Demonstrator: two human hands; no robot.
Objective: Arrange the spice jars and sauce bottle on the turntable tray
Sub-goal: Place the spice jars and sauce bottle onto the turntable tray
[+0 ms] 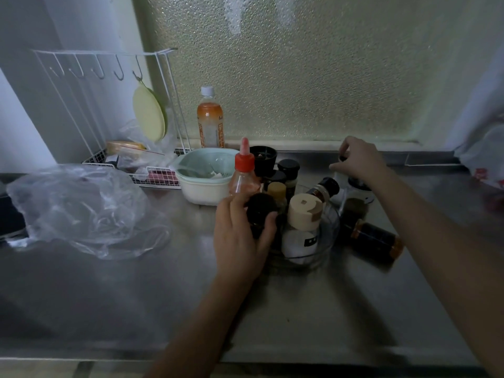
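A clear round turntable tray [324, 249] sits on the steel counter and holds several jars. A white jar with a beige lid [302, 214] stands at its front. Behind it are black-lidded jars [288, 166], a small beige-capped jar [276, 190] and a red-capped sauce bottle [244, 173]. My left hand [240, 238] grips a black-lidded jar [260, 207] at the tray's left edge. My right hand [357, 159] pinches the top of a jar [343, 158] behind the tray, above a pepper jar [356, 203]. A dark bottle [373, 238] lies on its side right of the tray.
A pale green bowl [203, 178] stands left of the tray. Behind it is an orange drink bottle [210, 121]. A white wire rack [141, 165] and a crumpled clear plastic bag [81, 208] fill the left side. Frosted glass rises at the back. A plastic bag [485, 159] sits far right.
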